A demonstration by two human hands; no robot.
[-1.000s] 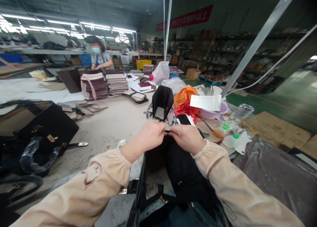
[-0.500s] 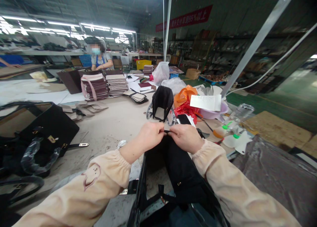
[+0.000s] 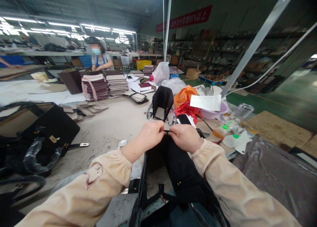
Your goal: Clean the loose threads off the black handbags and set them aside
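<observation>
A large black handbag (image 3: 188, 174) stands open-topped directly in front of me, its beige inside partly showing. At its far edge my left hand (image 3: 152, 134) is closed, thumb and fingers pinching the black rim. Close beside it my right hand (image 3: 185, 137) pinches the same edge, a small gap apart. The fingertips hide the exact bit being gripped. Just beyond my hands sits a smaller black bag (image 3: 162, 99) with plastic-wrapped handles. To the left, another black handbag (image 3: 56, 124) with gold hardware and a wrapped handle lies tilted on the table (image 3: 106, 128).
Stacks of dark red panels (image 3: 95, 88) stand at the back left. Behind them a co-worker in a mask (image 3: 102, 60) leans over a table. To the right are a purple basin (image 3: 214, 112), orange and red plastic bags, green-capped bottles (image 3: 231, 141) and a slanting metal post (image 3: 260, 38).
Hardly anything differs. Both hands keep their pinch on the bag's edge, and the left forearm has shifted very slightly right.
</observation>
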